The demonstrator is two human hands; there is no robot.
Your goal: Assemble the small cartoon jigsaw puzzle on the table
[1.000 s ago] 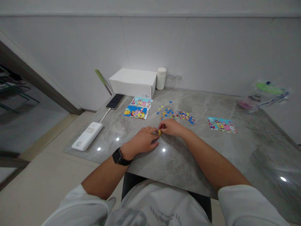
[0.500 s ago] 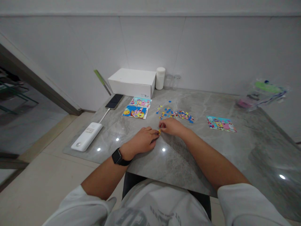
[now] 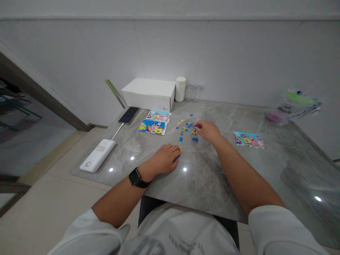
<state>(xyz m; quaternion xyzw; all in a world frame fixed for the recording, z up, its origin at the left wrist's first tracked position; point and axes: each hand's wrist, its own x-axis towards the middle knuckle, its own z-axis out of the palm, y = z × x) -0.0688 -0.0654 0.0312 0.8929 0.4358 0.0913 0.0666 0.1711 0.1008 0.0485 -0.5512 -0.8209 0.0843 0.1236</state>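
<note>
A yellow piece touches the left hand at two o'clock. Puzzle pieces lie by the right hand, at nine o'clock. Whether either grip is closed is hard to tell.

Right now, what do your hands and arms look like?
My left hand and right hand wear no gloves. A black watch with a dark, squarish face and black strap circles my left wrist; my right wrist is bare. My loose, whitish sleeves end near the elbows.
</note>
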